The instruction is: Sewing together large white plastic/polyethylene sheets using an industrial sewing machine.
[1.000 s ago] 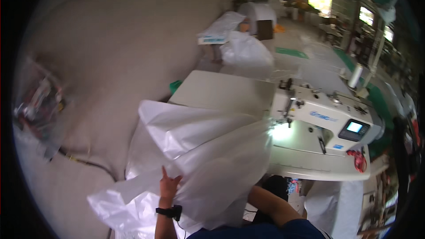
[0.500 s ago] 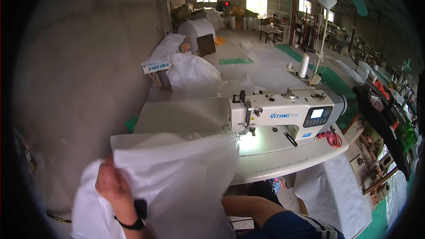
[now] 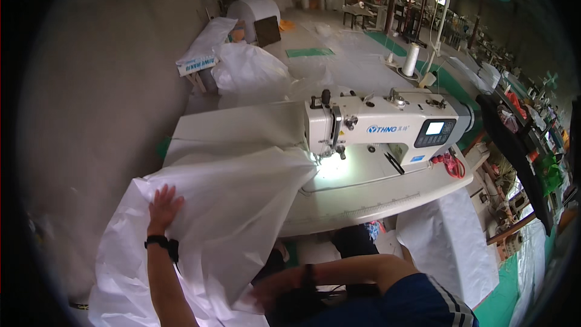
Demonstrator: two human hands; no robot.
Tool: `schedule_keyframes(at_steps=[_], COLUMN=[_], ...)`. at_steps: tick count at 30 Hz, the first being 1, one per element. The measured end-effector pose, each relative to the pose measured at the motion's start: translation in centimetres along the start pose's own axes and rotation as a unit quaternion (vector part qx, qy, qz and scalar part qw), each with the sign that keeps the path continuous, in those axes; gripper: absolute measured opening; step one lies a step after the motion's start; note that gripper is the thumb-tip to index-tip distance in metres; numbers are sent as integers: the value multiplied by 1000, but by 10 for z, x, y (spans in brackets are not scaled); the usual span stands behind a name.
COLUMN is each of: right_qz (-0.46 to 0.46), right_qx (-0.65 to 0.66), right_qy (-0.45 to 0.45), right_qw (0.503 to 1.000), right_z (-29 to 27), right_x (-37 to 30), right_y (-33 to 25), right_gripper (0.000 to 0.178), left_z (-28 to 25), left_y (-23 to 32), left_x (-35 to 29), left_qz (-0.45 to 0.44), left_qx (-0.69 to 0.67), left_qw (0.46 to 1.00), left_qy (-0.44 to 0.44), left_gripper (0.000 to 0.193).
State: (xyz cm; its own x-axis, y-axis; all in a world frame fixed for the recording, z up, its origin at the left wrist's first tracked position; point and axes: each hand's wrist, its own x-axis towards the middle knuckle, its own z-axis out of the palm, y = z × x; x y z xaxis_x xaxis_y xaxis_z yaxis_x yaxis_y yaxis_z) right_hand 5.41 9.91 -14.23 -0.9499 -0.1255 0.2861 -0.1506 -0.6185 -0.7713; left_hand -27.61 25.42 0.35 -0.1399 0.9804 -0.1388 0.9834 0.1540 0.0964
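Note:
A large sheet of thin white material (image 3: 212,206) drapes over the left end of the sewing machine table (image 3: 351,206) and hangs down in folds. One corner of it runs up to the lit needle area of the white sewing machine (image 3: 387,124). My left hand (image 3: 164,206) lies flat on the sheet with its fingers spread, a dark band around the wrist. Lower down, my right hand (image 3: 275,289) is beside the hanging lower part of the sheet. It is blurred and in shadow, so whether it grips the sheet does not show.
Black thread snips (image 3: 394,163) and a red looped cord (image 3: 452,165) lie on the table right of the needle. A white thread cone (image 3: 411,60) stands behind the machine. More white sheeting (image 3: 448,248) hangs at the right. A bare wall (image 3: 109,85) rises on the left.
My left hand has gone from closed at the sheet's edge to spread flat on it. The sheet now hangs lower over the table end. My right hand has come into view; the view has tipped down.

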Motion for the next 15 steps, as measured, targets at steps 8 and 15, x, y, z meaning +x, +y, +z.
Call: schedule_keyframes(at_steps=[8,15], right_qz=[19,-16], right_qx=[-109,-10], right_qy=[447,555], right_qw=[887,831], right_z=[70,108], right_x=[-23,14], right_y=[-38,-85], right_gripper=[66,47], left_z=[-21,-17], left_y=[19,76], left_x=[-7,-64], left_qz=[-42,52], left_qx=[74,-26], left_qw=[994,994], left_qy=[67,89], left_gripper=[57,58])
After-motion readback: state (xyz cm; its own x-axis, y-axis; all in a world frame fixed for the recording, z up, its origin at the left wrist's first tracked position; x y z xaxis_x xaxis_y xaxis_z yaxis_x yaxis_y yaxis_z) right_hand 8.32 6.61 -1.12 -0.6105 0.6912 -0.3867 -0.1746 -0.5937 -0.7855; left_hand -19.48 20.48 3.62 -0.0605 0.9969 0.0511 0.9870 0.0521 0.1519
